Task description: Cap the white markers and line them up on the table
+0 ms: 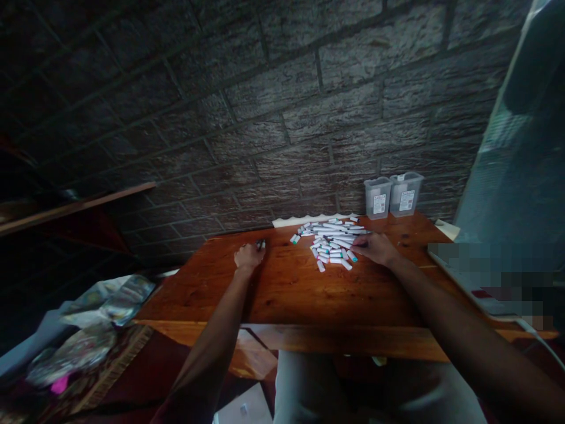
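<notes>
A heap of white markers [333, 242] with coloured ends lies on the wooden table, loosely spread. My right hand [376, 248] is at the heap's right edge, its fingertips closed around the end of a marker. Out to the left, away from the heap, my left hand [249, 257] rests on the table with its fingers curled. Small white and dark marker ends [261, 244] show at its fingertips; how many it holds is hidden. A pair of short white pieces [295, 238] lies just left of the heap.
Two clear plastic containers [377, 199] with labels stand at the back right against the brick wall [282, 118]. A white scalloped strip [286, 222] lies behind the heap. To the right is a pale flat panel [463, 280] with a cable; plastic bags [88, 347] lie on the lower left.
</notes>
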### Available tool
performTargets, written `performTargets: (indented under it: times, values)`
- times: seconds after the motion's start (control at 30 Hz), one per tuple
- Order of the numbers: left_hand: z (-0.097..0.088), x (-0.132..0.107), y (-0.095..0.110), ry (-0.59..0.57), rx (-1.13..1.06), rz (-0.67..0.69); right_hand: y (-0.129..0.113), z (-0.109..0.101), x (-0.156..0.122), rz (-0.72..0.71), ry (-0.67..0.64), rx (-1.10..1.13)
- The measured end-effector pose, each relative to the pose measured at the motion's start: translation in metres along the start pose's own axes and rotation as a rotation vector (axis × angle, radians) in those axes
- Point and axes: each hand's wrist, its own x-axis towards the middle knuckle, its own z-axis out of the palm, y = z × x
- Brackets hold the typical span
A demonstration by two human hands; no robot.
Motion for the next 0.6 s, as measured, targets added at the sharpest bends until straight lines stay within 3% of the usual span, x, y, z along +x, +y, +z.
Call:
performTargets:
  times: [0.13, 0.3, 0.6]
  values:
    - [0.012, -0.003, -0.006, 0.2, -0.008, -0.008, 0.0, 0.0, -0.001, -0.003, -0.003, 0.009]
    - [0.021, -0.001, -0.019, 0.053, -0.136, 0.022, 0.001, 0.001, -0.001, 0.004, -0.007, -0.004]
    - [0.026, -0.003, -0.025, 0.034, -0.234, -0.011, 0.0, 0.001, -0.001, 0.014, 0.008, -0.016]
